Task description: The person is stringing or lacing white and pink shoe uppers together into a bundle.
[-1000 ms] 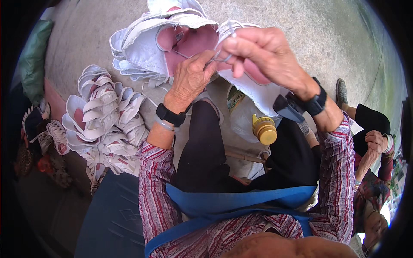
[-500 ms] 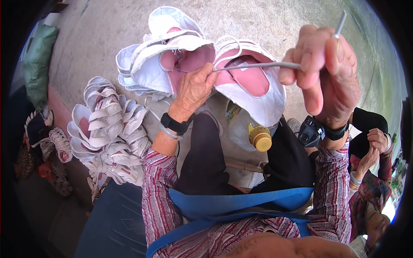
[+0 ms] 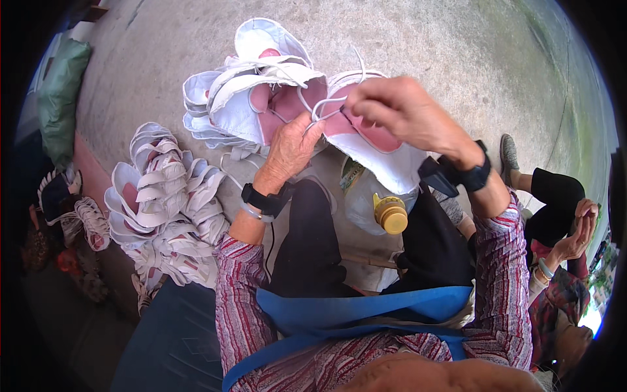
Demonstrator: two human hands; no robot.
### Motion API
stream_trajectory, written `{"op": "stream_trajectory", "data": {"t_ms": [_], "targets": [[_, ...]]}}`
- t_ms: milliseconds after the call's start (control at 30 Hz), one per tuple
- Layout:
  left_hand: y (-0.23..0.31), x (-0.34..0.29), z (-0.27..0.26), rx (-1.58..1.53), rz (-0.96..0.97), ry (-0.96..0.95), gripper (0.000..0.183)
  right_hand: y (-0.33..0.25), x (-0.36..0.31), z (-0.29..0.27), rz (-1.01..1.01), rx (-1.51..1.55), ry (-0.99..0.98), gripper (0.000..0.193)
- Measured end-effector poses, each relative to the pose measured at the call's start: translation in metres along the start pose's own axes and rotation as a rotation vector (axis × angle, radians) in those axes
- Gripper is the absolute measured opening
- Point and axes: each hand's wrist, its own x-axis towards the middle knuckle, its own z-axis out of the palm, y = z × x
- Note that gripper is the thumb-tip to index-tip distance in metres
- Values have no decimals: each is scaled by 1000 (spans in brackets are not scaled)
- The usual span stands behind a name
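My left hand (image 3: 289,147) is closed, thumb and fingers pinching a white shoelace (image 3: 324,101) at the edge between two shoe uppers. The left-hand white shoe upper (image 3: 238,108), its lining pink, belongs to a layered bunch. Another upper (image 3: 375,157) spreads open to the right, above my knee. Over its pink inside hovers my right hand (image 3: 392,111), curled and slightly blurred; what its fingers hold, if anything, is hidden. One stretch of lace stands up in a loop just left of this hand.
A heap of white shoe uppers (image 3: 163,202) lies left of my leg. Between my knees is a clear bottle with a yellow cap (image 3: 390,215). A green sack (image 3: 62,98) stands far left, beside some laced shoes (image 3: 91,222). Another person's hands (image 3: 575,235) show at right.
My right hand has come down and left from high at the right, where it held the lace stretched taut with its stiff tip up. The lace now hangs in loose loops. My left hand stays nearly in place.
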Motion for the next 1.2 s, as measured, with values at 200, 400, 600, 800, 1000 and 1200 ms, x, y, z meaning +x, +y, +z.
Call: {"op": "stream_trajectory", "data": {"t_ms": [200,400,600,800,1000,1200], "targets": [[19,7,1,-28,-101,-78,21,65,38,42,-386,-311,152,26],[4,5,1,42,-52,-148,20,64,43,50,-311,-295,-35,23],[-1,-3,-13,-40,-192,-298,21,62,27,43,-123,-129,-113,26],[20,-23,-35,9,-157,-86,24,62,-5,36,-210,-114,18,31],[43,-33,-47,-174,-195,166,38,48,-11,31,-682,-389,357,28],[69,-23,-50,-566,-460,4,47,5,-31,27,-202,492,79,26]]}}
